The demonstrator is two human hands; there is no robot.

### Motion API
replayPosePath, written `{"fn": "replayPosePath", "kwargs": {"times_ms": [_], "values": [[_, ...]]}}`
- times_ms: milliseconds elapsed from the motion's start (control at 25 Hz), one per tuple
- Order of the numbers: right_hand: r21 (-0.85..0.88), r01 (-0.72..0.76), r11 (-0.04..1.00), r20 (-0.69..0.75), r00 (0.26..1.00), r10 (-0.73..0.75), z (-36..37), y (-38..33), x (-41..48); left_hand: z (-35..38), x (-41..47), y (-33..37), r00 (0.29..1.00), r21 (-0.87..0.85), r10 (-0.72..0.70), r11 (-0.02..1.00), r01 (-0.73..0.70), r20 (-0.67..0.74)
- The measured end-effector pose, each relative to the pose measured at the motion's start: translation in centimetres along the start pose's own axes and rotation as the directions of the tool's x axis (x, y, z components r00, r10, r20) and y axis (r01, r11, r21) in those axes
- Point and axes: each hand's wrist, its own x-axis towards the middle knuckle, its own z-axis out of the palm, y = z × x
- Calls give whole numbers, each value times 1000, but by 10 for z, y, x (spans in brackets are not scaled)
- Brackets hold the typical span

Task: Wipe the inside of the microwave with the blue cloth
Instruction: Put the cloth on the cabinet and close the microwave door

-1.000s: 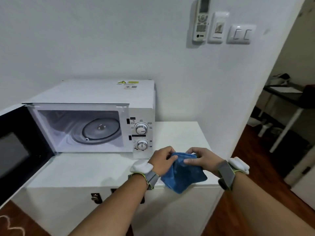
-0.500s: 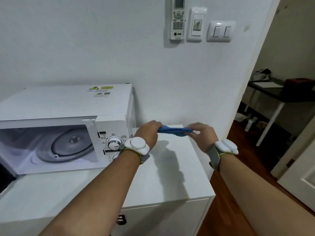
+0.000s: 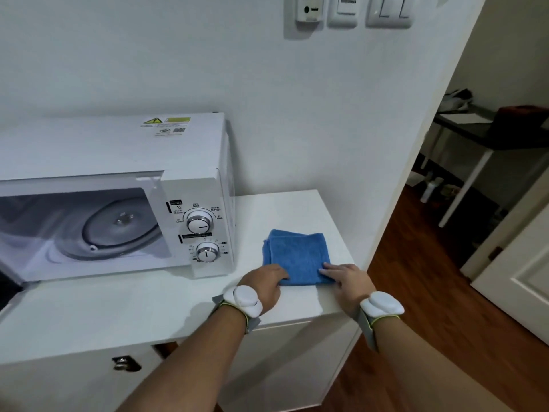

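The blue cloth (image 3: 298, 255) lies folded into a flat square on the white cabinet top (image 3: 148, 310), right of the microwave. My left hand (image 3: 263, 282) pinches the cloth's near left corner. My right hand (image 3: 346, 279) rests on its near right corner with the fingers pressing down. The white microwave (image 3: 118, 150) stands to the left with its door (image 3: 7, 288) swung open at the left edge. Inside, the round glass turntable (image 3: 118, 228) shows on the cavity floor.
Two round dials (image 3: 199, 225) sit on the microwave's front panel. A wall (image 3: 297, 114) with switches and a remote holder rises behind the cabinet. The cabinet's right edge drops to a wooden floor (image 3: 416, 292), with a doorway and a dark table beyond.
The cloth went from hanging bunched between both hands, to stretched taut in the air, to lying folded flat on the cabinet. Both hands came down with it.
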Motion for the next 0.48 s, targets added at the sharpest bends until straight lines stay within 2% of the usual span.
{"fn": "replayPosePath", "kwargs": {"times_ms": [80,160,280,320,400,480], "values": [[2,13,1000,-10,1000,-13,-5,-13,0,-14,-11,1,999,-9,6,1000,-6,-40],[38,93,995,-44,995,-92,-10,-40,0,-40,-34,0,988,18,-28,999,31,-150],[143,224,964,20,973,-229,-4,-104,3,-90,-83,-17,907,119,-150,970,212,-394],[167,262,951,57,960,-274,1,-122,3,-106,-99,-25,861,125,-201,949,289,-467],[201,382,902,143,899,-413,16,-171,2,-147,-152,-49,726,105,-310,879,465,-613],[221,490,843,212,820,-532,34,-221,0,-195,-218,-73,553,48,-367,801,596,-748]]}}
